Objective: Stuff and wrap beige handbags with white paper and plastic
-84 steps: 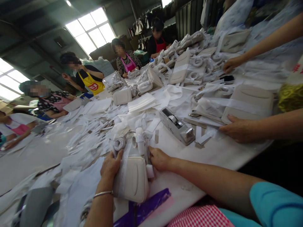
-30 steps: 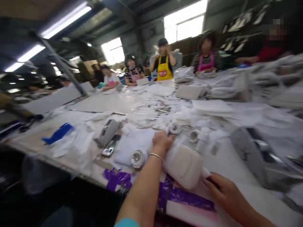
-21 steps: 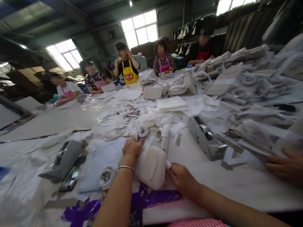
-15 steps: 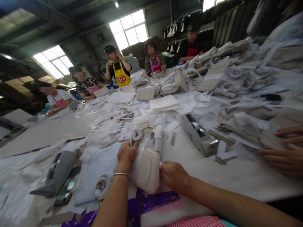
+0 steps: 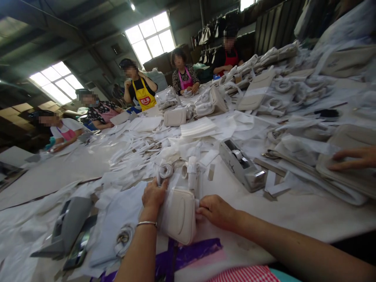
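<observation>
A small cream bag lies on the white table right in front of me. My left hand, with a bangle at the wrist, is closed on the bag's upper left corner, beside a clear film that covers the top. My right hand grips the bag's right edge, fingers curled around a small white piece there. Just beyond the bag lie rolled white straps and a wrapped white strap.
A grey tape dispenser stands to the right, another at the left with a phone beside it. Purple tape marks the near edge. Another person's hand rests on bags at right. Piled bags and seated workers fill the far side.
My view swung left and back again. Both hands stayed on the cream bag; my right hand shifted from beside its top to its right edge. The other person's hand at right moved.
</observation>
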A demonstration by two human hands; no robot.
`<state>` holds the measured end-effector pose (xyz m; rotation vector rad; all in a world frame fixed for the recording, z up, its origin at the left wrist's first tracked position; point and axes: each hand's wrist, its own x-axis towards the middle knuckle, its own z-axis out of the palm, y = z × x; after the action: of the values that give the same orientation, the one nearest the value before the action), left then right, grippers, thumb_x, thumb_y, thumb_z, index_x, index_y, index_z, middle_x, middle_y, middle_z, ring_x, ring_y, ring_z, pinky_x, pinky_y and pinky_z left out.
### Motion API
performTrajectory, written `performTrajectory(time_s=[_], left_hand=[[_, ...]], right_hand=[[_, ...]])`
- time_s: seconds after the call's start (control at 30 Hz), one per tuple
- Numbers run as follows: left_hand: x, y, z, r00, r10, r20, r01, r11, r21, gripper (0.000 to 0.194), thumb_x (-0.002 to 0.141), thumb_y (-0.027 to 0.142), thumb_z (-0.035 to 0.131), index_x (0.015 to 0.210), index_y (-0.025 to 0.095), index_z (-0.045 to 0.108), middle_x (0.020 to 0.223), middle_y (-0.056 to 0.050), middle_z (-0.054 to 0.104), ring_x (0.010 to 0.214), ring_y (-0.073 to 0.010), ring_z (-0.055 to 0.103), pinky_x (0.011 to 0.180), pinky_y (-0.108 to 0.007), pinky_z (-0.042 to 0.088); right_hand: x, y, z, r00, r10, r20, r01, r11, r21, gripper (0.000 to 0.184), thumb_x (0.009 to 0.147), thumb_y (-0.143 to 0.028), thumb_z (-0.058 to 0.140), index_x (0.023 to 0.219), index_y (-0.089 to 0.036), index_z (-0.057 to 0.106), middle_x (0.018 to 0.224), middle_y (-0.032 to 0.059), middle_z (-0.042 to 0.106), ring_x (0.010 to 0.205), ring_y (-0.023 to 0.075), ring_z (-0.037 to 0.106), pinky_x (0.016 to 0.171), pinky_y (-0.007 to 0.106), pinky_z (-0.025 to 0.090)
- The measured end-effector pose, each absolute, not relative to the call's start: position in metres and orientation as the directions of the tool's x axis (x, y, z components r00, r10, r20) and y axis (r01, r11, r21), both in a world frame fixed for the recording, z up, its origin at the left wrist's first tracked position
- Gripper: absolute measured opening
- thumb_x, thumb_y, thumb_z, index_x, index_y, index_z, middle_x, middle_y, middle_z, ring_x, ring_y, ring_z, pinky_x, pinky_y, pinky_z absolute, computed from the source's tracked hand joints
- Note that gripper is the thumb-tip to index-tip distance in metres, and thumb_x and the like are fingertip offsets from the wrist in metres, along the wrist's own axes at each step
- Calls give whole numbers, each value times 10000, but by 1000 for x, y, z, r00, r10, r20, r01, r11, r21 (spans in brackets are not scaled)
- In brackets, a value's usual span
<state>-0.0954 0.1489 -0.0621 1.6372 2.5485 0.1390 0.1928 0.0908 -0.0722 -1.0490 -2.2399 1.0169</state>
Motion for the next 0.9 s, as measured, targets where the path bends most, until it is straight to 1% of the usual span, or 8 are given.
performTrajectory(time_s=[0.1,0.17,0.33,0.5,0.6,0.7,0.77,0.9], left_hand=[[-94,148,-61,-408,912,-37,903,409,132,688,895,742,338,1267,242,630,1204,-187,676,1132,-397,636,918,-478,488],[-93,148,-60,-410,911,-40,902,412,129,689,899,737,334,1271,237,626,1205,-190,673,1135,-401,632,919,-482,488],[-92,149,-60,-424,904,-50,897,427,116,680,898,730,338,1266,236,624,1218,-192,662,1138,-415,622,922,-502,488],[-92,150,-62,-440,896,-54,890,443,110,721,898,731,325,1319,209,589,1252,-203,643,1167,-427,602,951,-522,478],[-93,151,-62,-453,889,-61,882,457,112,741,901,728,311,1342,193,573,1274,-210,633,1189,-433,591,962,-522,473],[-92,152,-62,-452,890,-66,883,457,107,748,903,723,306,1347,181,568,1274,-217,630,1191,-432,590,969,-519,469],[-91,152,-61,-451,890,-68,885,456,98,753,901,724,305,1342,176,573,1262,-223,630,1182,-439,592,967,-527,467],[-89,152,-61,-449,891,-71,887,454,84,747,899,719,301,1344,185,573,1254,-222,628,1175,-447,591,955,-540,470]], right_hand=[[194,83,-74,-607,775,176,378,476,-794,212,938,-220,548,753,-172,639,794,49,670,742,169,584,715,271,418],[192,82,-75,-587,787,190,343,455,-822,212,923,-200,543,728,-178,621,771,35,652,728,160,570,705,265,412],[176,92,-78,-530,846,59,294,249,-923,241,810,-129,564,575,-175,544,609,-27,566,603,116,505,586,238,334],[168,103,-77,-494,867,-61,331,123,-936,220,760,-113,542,548,-170,527,563,-23,556,604,129,514,556,236,313],[171,106,-73,-518,853,-66,349,140,-927,213,790,-146,546,578,-170,535,611,-7,581,634,136,526,586,239,334],[175,106,-70,-588,809,7,297,224,-928,197,832,-200,547,639,-170,558,692,1,590,673,133,510,634,242,357],[176,106,-70,-609,793,31,264,239,-935,204,842,-223,547,645,-170,558,708,0,576,679,131,488,645,247,358],[173,112,-75,-611,783,-111,208,23,-978,174,793,-200,557,627,-165,597,631,-14,578,609,123,492,574,236,366]])
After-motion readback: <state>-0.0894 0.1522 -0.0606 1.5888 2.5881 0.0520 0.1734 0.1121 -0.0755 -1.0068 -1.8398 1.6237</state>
